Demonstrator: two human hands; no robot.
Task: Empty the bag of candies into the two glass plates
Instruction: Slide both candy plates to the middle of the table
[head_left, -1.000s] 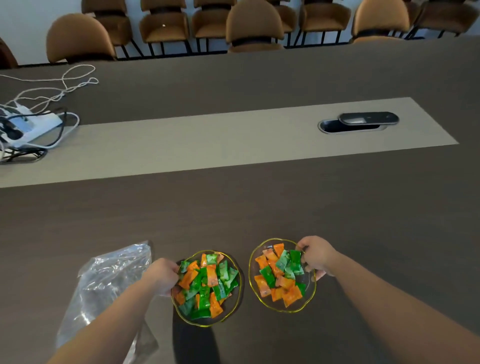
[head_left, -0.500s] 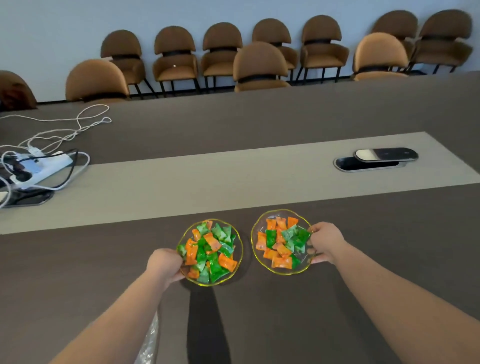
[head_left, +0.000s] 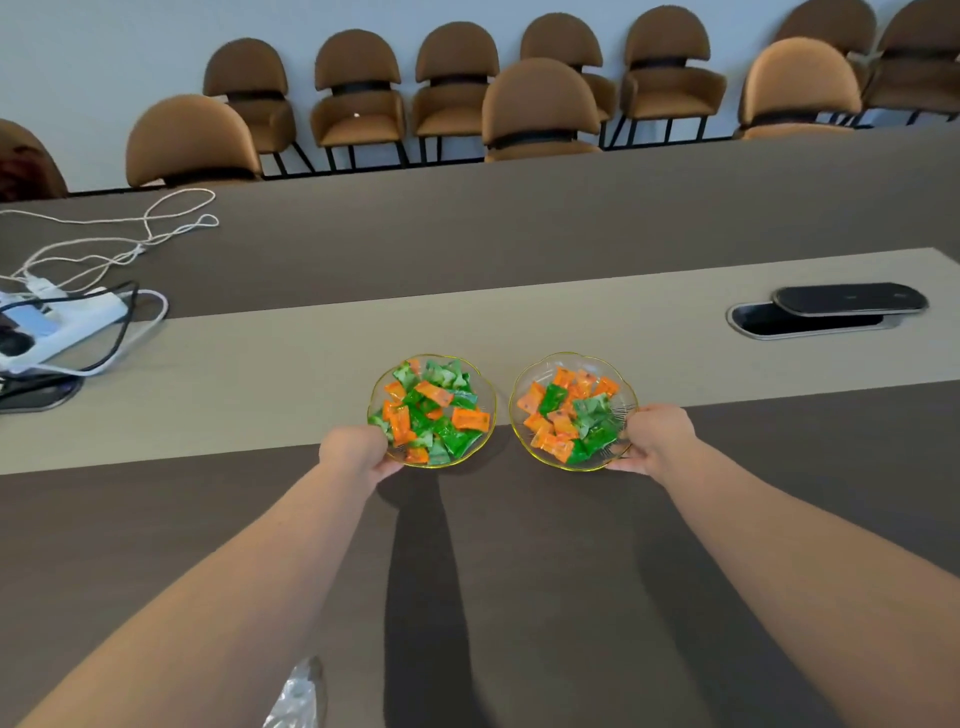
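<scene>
Two small glass plates with yellow rims sit side by side across the edge of the beige strip on the long brown table. Both are heaped with green and orange wrapped candies (head_left: 434, 408). My left hand (head_left: 356, 452) grips the near left rim of the left plate (head_left: 480, 441). My right hand (head_left: 657, 439) grips the near right rim of the right plate (head_left: 535, 364). A corner of the clear plastic bag (head_left: 298, 696) shows at the bottom edge, under my left forearm; the rest of it is out of view.
A white power strip (head_left: 62, 325) with tangled cables lies at the far left. An open cable hatch (head_left: 810, 319) with a dark lid sits at the right on the beige strip. Brown chairs (head_left: 540, 109) line the table's far side.
Both hands have pushed the two plates away from me, from the dark near part of the table onto the edge of the beige strip. The bag has dropped almost out of view.
</scene>
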